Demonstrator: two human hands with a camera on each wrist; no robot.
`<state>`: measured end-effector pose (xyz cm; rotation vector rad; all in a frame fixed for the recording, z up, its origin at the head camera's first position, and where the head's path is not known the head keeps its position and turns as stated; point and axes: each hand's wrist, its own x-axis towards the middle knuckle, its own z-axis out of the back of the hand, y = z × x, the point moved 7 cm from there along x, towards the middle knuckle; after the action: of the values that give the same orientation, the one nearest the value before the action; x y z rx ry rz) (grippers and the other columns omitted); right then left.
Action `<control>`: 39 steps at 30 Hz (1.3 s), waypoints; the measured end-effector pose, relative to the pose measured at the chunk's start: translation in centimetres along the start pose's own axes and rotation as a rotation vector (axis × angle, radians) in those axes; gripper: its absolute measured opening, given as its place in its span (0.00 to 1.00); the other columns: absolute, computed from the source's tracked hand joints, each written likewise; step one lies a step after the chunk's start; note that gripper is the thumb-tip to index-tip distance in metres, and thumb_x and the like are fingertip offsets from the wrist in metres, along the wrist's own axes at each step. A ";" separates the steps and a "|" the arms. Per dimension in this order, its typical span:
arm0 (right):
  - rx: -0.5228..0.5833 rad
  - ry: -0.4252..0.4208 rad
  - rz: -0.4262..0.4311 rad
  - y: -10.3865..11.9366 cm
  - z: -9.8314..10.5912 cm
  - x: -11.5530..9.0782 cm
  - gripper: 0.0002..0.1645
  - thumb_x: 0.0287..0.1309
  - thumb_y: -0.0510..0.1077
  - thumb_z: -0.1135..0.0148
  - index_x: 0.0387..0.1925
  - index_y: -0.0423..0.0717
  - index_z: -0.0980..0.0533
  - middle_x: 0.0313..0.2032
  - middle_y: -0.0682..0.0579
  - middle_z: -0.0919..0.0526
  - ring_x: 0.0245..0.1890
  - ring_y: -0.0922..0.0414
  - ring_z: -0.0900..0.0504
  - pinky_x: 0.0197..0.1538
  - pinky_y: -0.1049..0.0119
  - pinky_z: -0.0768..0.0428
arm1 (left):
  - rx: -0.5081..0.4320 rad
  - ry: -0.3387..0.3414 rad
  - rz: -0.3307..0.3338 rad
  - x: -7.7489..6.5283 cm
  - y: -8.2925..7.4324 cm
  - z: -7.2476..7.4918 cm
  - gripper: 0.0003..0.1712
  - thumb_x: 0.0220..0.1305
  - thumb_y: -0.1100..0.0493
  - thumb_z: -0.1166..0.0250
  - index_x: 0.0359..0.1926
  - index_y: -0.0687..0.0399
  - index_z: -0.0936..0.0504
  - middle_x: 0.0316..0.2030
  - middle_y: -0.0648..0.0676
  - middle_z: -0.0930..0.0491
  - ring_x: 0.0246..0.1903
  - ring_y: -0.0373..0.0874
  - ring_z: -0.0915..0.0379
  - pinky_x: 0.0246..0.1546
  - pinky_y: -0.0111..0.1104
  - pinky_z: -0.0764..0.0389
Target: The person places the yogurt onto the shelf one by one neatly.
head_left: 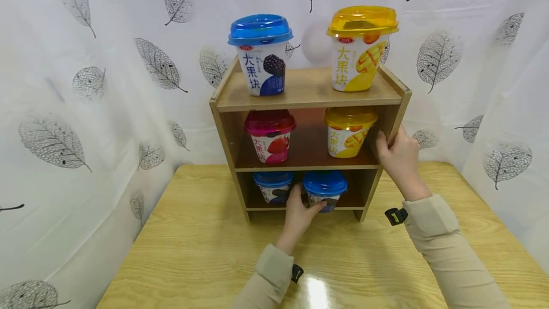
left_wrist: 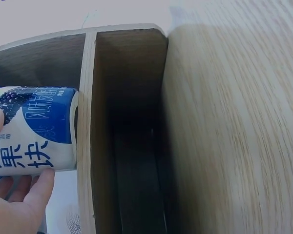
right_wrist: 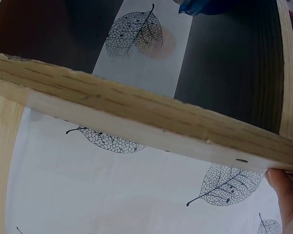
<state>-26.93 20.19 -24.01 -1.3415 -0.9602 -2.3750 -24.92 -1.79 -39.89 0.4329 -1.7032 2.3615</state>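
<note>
My left hand (head_left: 299,213) grips a blue-lidded yogurt cup (head_left: 325,184) at the right of the bottom shelf, thumb across its front. The left wrist view shows the cup's blackberry label (left_wrist: 49,117) beside the shelf board's edge (left_wrist: 87,131). With my right hand (head_left: 401,154) I hold the right side panel of the small wooden rack (head_left: 310,168), thumb on the inner face; the right wrist view catches only part of that hand (right_wrist: 287,197). Left of the gripped cup, another blue-lidded cup (head_left: 274,187) stands on the same shelf.
The middle shelf holds a pink-lidded strawberry cup (head_left: 271,137) and a yellow-lidded mango cup (head_left: 349,132). On top stand a blue-lidded cup (head_left: 261,56) and a yellow-lidded one (head_left: 362,49). The rack rests on a wooden table (head_left: 193,247) before a leaf-patterned curtain (head_left: 120,108).
</note>
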 end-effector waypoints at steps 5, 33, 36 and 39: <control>-0.003 0.006 0.003 -0.1 0.0 0.0 0.14 0.51 0.39 0.47 0.31 0.26 0.31 0.23 0.29 0.24 0.20 0.35 0.27 0.21 0.45 0.32 | -0.017 0.003 0.006 0.3 0.1 -0.6 0.34 0.48 0.55 0.32 0.54 0.61 0.36 0.47 0.57 0.30 0.46 0.49 0.32 0.39 0.37 0.24; -0.007 0.016 0.015 0.1 0.0 -0.1 0.14 0.51 0.38 0.47 0.31 0.26 0.30 0.22 0.30 0.24 0.17 0.36 0.27 0.19 0.46 0.30 | -0.041 -0.006 -0.015 1.8 -0.3 -3.6 0.33 0.49 0.56 0.32 0.54 0.60 0.35 0.46 0.55 0.30 0.45 0.46 0.32 0.40 0.34 0.26; -0.009 0.025 0.003 0.1 0.1 -0.1 0.14 0.52 0.38 0.47 0.32 0.26 0.31 0.22 0.29 0.24 0.18 0.36 0.27 0.19 0.45 0.30 | -0.038 -0.011 -0.022 1.9 -0.3 -3.8 0.33 0.48 0.56 0.32 0.54 0.60 0.34 0.46 0.55 0.30 0.45 0.46 0.32 0.41 0.34 0.26; -0.007 0.031 -0.012 0.0 0.0 -0.1 0.14 0.52 0.38 0.47 0.33 0.26 0.31 0.23 0.29 0.24 0.19 0.36 0.26 0.21 0.45 0.29 | -0.043 -0.010 -0.029 2.0 -0.3 -4.0 0.32 0.48 0.56 0.32 0.54 0.59 0.34 0.46 0.55 0.30 0.45 0.46 0.31 0.39 0.33 0.25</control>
<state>-26.85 20.18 -24.09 -1.3011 -0.9548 -2.4032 -27.19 2.11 -40.06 0.4605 -1.7365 2.3019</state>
